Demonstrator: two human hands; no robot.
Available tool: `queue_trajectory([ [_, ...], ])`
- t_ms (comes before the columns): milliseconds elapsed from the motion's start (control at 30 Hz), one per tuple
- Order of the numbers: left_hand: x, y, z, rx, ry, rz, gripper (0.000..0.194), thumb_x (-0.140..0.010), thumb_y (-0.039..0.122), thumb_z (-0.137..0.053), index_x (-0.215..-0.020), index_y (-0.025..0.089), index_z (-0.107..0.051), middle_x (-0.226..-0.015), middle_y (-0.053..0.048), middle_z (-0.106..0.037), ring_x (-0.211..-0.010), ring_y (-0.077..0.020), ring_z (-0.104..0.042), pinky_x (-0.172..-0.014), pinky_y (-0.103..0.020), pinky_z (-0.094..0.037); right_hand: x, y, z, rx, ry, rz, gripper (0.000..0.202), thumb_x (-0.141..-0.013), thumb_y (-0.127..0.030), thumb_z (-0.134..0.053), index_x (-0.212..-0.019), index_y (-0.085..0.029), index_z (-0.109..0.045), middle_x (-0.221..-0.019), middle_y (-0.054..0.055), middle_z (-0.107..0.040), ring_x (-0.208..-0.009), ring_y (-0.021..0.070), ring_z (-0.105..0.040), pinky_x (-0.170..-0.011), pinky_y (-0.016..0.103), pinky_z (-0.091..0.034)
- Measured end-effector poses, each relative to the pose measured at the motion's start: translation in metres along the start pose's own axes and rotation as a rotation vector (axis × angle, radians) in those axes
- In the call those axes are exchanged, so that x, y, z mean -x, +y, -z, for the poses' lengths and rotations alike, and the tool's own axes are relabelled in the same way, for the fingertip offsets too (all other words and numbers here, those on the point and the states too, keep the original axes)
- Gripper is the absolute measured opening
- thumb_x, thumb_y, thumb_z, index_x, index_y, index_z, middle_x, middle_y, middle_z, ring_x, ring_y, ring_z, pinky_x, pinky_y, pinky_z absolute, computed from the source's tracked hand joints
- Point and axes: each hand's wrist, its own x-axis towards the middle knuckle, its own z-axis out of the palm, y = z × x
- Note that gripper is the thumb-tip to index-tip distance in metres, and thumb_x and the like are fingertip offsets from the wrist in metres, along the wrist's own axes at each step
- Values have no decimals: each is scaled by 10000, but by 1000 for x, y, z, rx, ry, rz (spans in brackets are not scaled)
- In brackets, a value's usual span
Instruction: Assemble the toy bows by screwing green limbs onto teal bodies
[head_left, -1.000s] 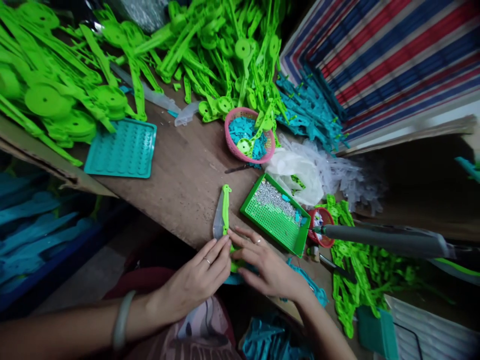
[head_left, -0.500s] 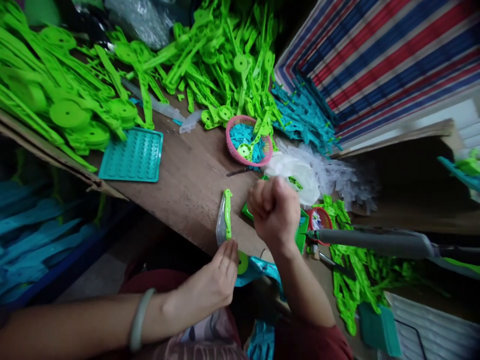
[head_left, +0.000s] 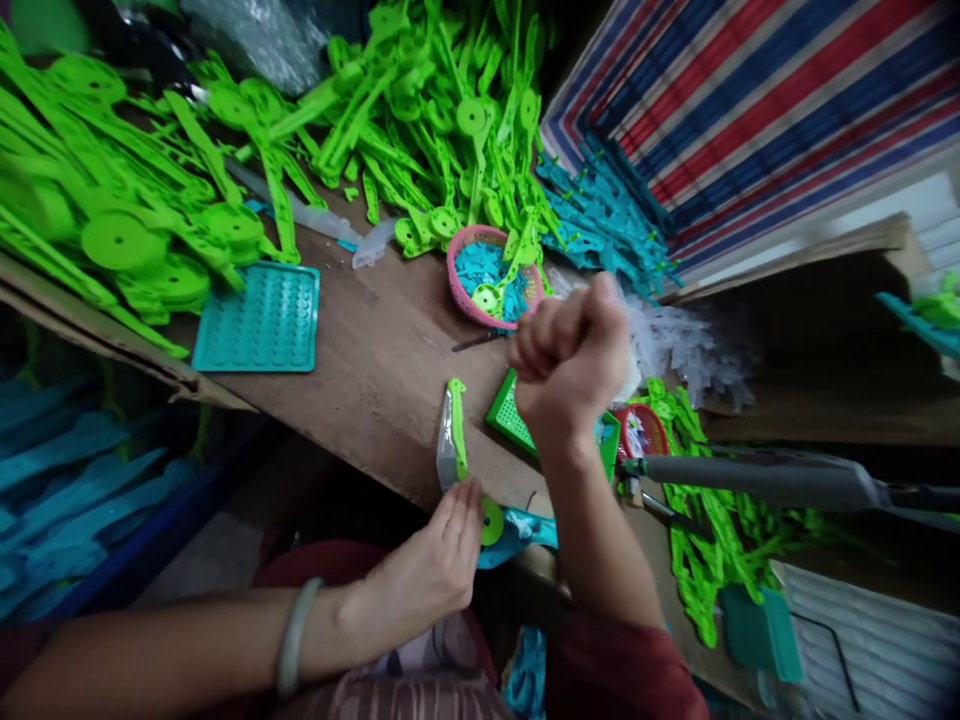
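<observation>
My left hand (head_left: 444,545), a bangle on its wrist, is closed at the table's front edge. Its pressed-together fingers cover the near end of a long toy-like part (head_left: 452,440), a clear plastic blade shape with a bright green strip along it. A round green disc (head_left: 490,522) and a shiny teal plastic piece (head_left: 519,537) show just right of these fingers; whether they join the blade part is hidden. Raised above the green tray (head_left: 512,415), my right hand (head_left: 574,350) is a tight fist. What it holds, if anything, cannot be seen.
A pink basket (head_left: 459,290) of teal pieces stands beyond the hands. Heaped green parts (head_left: 420,110) line the back. A teal studded mat (head_left: 259,320) lies left. At right, a grey powered-driver-like tool (head_left: 757,482) juts in beside a red basket (head_left: 646,425).
My right fist has risen and moved slightly right, uncovering more of the green tray. My left hand stays on the blade part. The view has shifted slightly.
</observation>
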Motion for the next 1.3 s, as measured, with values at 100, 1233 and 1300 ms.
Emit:
queue_trajectory([
  [100, -3, -10, -13, 103, 67, 16, 465, -909, 138, -425, -1279, -70, -614, -1314, -283, -655, -1230, -348, -650, -1089, -507, -480, 12, -36, 12, -8, -41, 61, 546, -1041, -428, -351, -544, -219, -271, -460, -95, -194, -366, 29, -208, -392, 189, -216],
  [1233, -24, -92, -17, 693, -180, -123, 478, -903, 221, -631, -1379, 202, -581, -1410, -73, -641, -1269, -262, -597, -1154, -492, -364, 143, -35, 57, -233, 370, 223, 523, -1033, -351, -291, -539, -186, -241, -459, -65, -164, -364, 74, -189, -383, 178, -301],
  [1300, -27, -99, -25, 718, -140, -184, 434, -913, 137, -577, -1340, 203, -613, -1368, -63, -669, -1232, -248, -615, -1142, -471, -390, 141, -31, 51, -60, 399, 262, 538, -1048, -383, -230, -543, -201, -194, -460, -71, -135, -359, 75, -167, -383, 183, -318],
])
